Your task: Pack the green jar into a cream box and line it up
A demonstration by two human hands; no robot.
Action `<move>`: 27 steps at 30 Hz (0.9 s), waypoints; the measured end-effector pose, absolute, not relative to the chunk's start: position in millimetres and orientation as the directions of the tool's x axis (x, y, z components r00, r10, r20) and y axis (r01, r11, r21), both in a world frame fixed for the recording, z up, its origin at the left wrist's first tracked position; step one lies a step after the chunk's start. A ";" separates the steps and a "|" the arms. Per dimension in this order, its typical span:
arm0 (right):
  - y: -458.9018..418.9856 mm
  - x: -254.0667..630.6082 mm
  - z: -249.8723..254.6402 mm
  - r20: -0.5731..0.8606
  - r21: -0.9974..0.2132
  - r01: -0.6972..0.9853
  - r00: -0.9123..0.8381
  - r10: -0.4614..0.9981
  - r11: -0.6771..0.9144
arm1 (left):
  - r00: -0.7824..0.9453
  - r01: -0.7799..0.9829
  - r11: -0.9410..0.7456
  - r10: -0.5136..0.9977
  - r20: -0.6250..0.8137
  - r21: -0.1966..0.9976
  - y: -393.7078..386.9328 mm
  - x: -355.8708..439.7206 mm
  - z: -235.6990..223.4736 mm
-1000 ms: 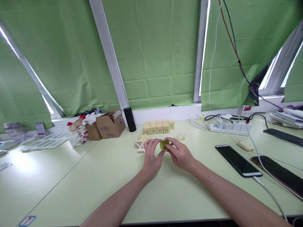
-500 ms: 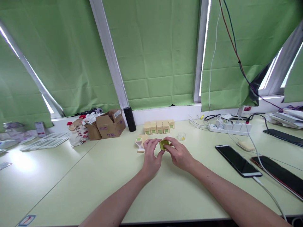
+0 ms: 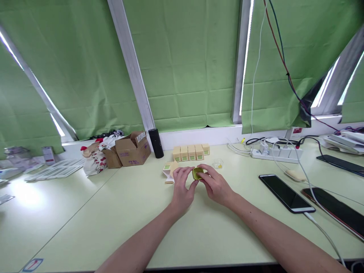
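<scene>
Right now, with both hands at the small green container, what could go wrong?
The left hand's grip pinches the small green container at its edges, so it might slip. The right hand's grip appears to reach into the container's open side, so a hard push could tilt it. The tan box lies close beside the left hand and the clear dish just beyond the right; either might get bumped.
</scene>
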State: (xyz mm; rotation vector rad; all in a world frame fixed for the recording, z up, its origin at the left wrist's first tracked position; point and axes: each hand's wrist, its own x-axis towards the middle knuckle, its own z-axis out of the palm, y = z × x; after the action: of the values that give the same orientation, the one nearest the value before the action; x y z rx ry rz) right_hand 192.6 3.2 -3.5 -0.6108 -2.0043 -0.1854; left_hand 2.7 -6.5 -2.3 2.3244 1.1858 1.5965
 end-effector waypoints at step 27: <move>2.1 183.8 10.1 0.353 -0.922 -0.198 -0.083 0.932 0.332 | 0.192 0.535 -0.704 0.640 0.744 0.467 -10.4 3.2 0.7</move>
State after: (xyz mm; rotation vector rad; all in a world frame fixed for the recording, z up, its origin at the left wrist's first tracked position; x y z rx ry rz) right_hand 183.8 2.1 10.1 -0.7609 -1.3041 1.1077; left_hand 3.2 -10.4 0.7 2.3435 1.1597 1.5472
